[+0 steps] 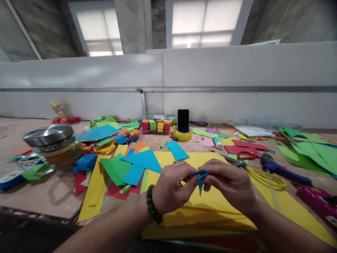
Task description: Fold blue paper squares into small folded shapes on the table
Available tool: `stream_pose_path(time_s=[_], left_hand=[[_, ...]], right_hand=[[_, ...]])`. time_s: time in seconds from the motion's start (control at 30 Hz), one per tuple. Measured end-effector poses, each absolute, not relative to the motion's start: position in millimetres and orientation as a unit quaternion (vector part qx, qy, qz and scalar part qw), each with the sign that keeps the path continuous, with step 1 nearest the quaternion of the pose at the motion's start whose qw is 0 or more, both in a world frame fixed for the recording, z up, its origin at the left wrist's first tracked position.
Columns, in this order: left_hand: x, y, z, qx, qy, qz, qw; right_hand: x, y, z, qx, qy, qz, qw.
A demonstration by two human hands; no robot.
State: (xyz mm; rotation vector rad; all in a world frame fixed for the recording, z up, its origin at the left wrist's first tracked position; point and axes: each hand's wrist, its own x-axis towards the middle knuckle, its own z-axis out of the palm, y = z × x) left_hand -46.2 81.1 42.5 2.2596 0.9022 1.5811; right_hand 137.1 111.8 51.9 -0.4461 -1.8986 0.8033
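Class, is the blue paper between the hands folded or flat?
Folded: the blue paper bends at its top edge, a pointed end hanging below.

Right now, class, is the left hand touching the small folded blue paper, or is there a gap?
Touching. The head view shows the left hand pinching one end of the folded blue paper, with no gap between them.

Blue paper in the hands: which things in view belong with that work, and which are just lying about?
Likely in the job:
- blue paper, pinched by left hand and right hand
- yellow sheets beneath

Seemingly lying about:
- phone
- lidded jar
- green sheets
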Motion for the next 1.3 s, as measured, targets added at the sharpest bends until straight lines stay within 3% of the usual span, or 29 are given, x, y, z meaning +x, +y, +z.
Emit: stream_pose_path(time_s=[0.2,1.3], left_hand=[[-44.7,83.8,40.5,0.763,0.315,0.554,0.114],[-45.2,81.5,46.7,0.756,0.283,0.569,0.154]], right_hand=[[135.9,113.5,50.3,-0.206,-0.792,0.263,0.511],[142.4,112.0,48.3,-0.179,-0.804,0.248,0.509]])
